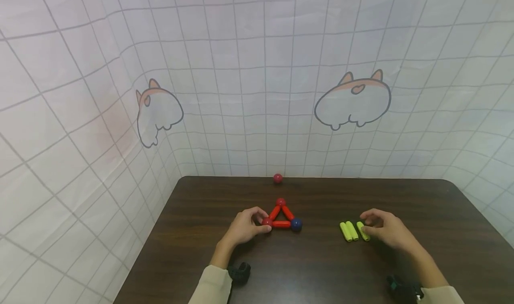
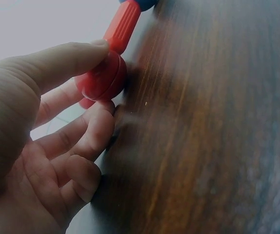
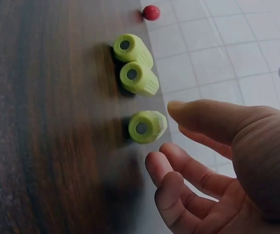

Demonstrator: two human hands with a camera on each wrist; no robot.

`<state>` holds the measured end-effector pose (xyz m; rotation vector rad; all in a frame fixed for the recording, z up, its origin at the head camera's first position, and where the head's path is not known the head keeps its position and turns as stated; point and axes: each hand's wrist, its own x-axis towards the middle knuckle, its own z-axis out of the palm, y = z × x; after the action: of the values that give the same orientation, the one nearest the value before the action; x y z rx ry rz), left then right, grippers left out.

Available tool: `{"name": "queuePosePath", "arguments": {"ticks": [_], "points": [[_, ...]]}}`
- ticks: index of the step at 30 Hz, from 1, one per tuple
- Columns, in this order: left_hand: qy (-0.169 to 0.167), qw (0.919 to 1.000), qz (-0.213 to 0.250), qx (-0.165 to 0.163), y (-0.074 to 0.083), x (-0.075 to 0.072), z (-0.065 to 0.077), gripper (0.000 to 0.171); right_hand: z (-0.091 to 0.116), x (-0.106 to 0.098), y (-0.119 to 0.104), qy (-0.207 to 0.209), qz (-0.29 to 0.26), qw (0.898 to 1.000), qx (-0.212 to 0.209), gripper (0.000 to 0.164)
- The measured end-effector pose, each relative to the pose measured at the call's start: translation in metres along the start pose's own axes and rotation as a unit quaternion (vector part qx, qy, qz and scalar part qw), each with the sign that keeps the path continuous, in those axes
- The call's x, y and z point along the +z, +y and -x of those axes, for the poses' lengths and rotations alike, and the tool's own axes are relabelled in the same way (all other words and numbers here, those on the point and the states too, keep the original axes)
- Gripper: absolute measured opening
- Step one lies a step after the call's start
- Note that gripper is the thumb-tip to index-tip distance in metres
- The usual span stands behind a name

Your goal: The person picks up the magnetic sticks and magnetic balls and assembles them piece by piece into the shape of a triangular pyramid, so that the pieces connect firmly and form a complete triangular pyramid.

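On table [image 1: 313, 268] | red rods [image 1: 281, 224] 3 | green rods [image 1: 352, 231] 3 | balls [image 1: 296, 224] 4

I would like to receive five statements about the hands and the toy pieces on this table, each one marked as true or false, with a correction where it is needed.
1. The left hand pinches the left red ball of the triangle. True.
2. All three corners of the triangle are red balls. False: one corner is a blue ball.
3. A loose red ball lies beyond the triangle, near the far edge of the table. True.
4. The yellow-green rods are fixed to the triangle. False: they lie apart from it, by the right hand.
5. There are three yellow-green rods. True.
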<state>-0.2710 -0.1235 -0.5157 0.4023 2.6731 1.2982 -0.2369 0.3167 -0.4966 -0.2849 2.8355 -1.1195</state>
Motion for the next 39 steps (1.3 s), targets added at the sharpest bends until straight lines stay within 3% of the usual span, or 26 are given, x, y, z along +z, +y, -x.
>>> {"name": "queuePosePath", "arguments": {"ticks": [16,27,39], "points": [[-0.001,1.0,0.008,0.004,0.001,0.0,0.0,0.032,-0.003,-0.001,-0.004,-0.023,0.039,0.999,0.014,0.048],[0.0,1.0,0.007,0.002,0.001,0.0,0.0,0.031,-0.004,-0.002,-0.006,0.007,-0.012,1.0,-0.02,0.042],[0.002,1.0,0.006,0.005,0.0,0.0,0.0,0.031,-0.009,-0.006,-0.024,0.029,-0.078,0.995,-0.045,0.039]]}}
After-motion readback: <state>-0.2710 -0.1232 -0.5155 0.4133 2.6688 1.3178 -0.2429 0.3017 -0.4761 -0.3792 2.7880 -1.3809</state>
